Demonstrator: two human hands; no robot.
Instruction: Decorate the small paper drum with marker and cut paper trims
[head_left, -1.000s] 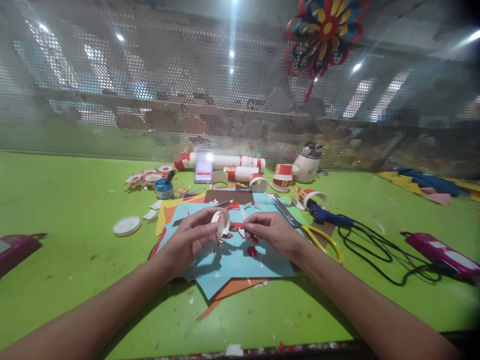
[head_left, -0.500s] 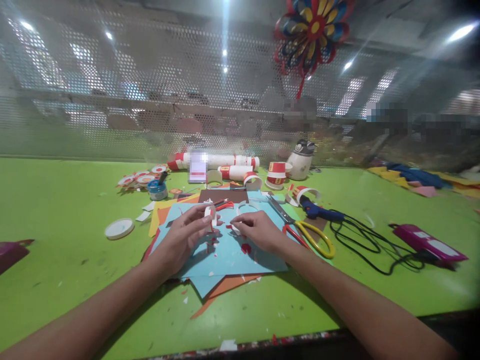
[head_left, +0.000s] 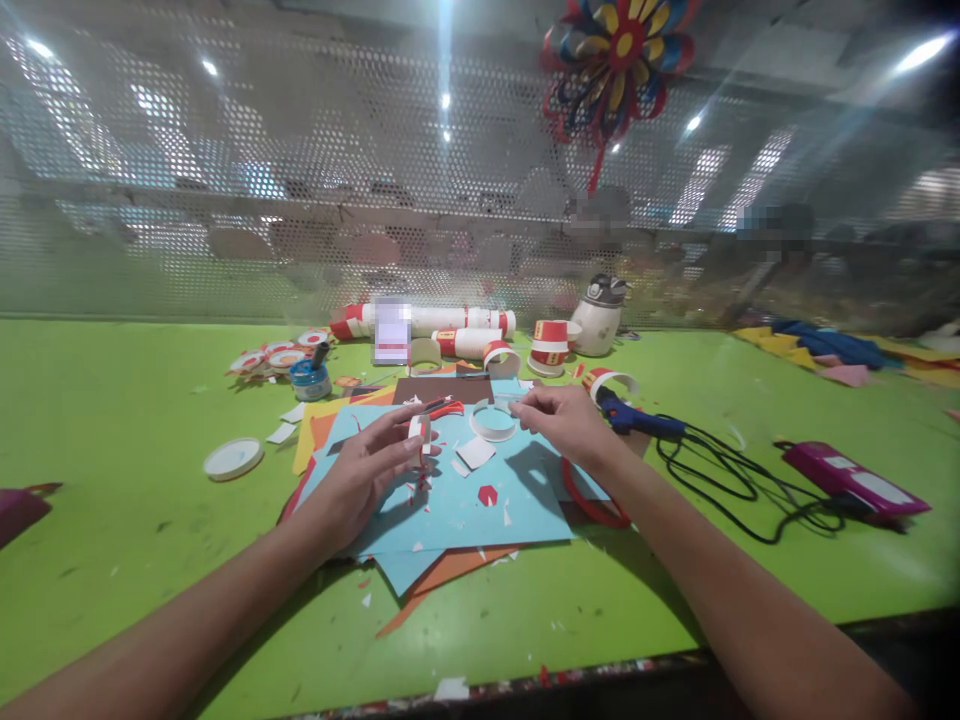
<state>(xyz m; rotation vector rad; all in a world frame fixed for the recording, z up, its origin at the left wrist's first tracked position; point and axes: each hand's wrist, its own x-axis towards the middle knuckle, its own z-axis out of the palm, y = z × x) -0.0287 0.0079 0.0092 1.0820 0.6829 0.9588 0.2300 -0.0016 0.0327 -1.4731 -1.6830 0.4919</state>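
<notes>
My left hand [head_left: 367, 470] is closed loosely around a small red-and-white paper ring [head_left: 420, 435], thumb on its near side. My right hand [head_left: 566, 418] hovers over the right part of the blue paper [head_left: 450, 510], fingers curled together in a pinch; whatever lies between the tips is too small to make out. Just left of those fingertips rests a white paper ring [head_left: 493, 422], with a white paper square [head_left: 476, 453] in front of it. The scissors' red handle [head_left: 592, 500] shows beneath my right wrist; the rest is mostly hidden. A red paper scrap [head_left: 488, 495] lies nearby.
A blue glue gun [head_left: 641, 420] trails a black cable to a magenta box [head_left: 855, 485] on the right. Paper cups [head_left: 549, 347], white tubes [head_left: 469, 344] and a bottle [head_left: 598, 318] stand behind. At left are a blue jar [head_left: 310, 380] and white lid [head_left: 234, 459].
My right hand has moved right and slightly away from the paper's middle, toward the scissors. The white square and ring it covered now show. My left hand keeps its hold, nearly still.
</notes>
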